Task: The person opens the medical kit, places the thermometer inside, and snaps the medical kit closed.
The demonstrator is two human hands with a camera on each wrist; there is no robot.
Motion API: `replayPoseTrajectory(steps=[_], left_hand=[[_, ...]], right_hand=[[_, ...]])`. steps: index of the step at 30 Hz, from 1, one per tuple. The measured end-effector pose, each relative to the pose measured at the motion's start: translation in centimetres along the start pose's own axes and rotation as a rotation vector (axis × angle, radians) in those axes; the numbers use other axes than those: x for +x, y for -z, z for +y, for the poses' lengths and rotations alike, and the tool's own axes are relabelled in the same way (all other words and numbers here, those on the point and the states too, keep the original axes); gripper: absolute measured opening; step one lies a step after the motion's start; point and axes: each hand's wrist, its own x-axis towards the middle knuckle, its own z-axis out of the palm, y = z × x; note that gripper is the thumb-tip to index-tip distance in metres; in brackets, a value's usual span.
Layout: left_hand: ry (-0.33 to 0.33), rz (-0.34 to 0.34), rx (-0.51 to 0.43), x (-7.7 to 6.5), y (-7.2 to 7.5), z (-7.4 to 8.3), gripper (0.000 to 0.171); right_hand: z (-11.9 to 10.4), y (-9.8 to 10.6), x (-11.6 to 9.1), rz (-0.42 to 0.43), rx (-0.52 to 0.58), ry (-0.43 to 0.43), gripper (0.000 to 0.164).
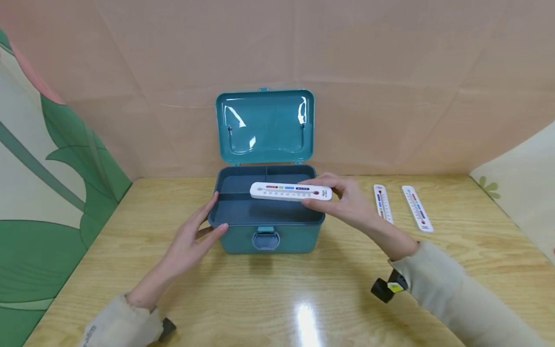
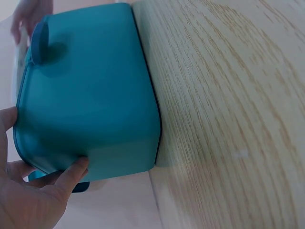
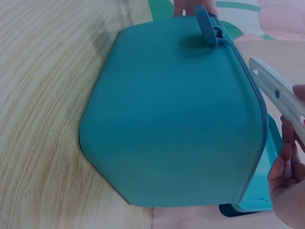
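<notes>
A teal plastic storage box (image 1: 295, 239) stands on the table with its lid (image 1: 269, 126) raised at the back. Thin dividers part its dark inside. My right hand (image 1: 348, 200) pinches a white thermometer (image 1: 277, 191) by its right end, thumb in front and fingers behind, and holds it level above the box opening. The left hand (image 1: 191, 241) touches the box's left front corner, with thumb and fingers spread over the rim and side. From the left wrist its fingers (image 2: 71, 174) lie against the teal wall.
Two more white thermometers, a nearer-in one (image 1: 381, 200) and an outer one (image 1: 418, 209), lie on the wooden table (image 1: 208, 308) to the right of the box. A pinkish cloth backdrop (image 1: 390, 96) stands behind, and a leaf-patterned panel (image 1: 39, 260) is on the left.
</notes>
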Motion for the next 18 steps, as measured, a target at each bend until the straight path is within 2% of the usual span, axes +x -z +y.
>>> replayPoseTrajectory(steps=[18], left_hand=[[-0.007, 0.002, -0.003, -0.1, 0.0, 0.0, 0.069]], right_hand=[[-0.7, -1.9, 0.9, -0.120, 0.015, 0.036, 0.033]])
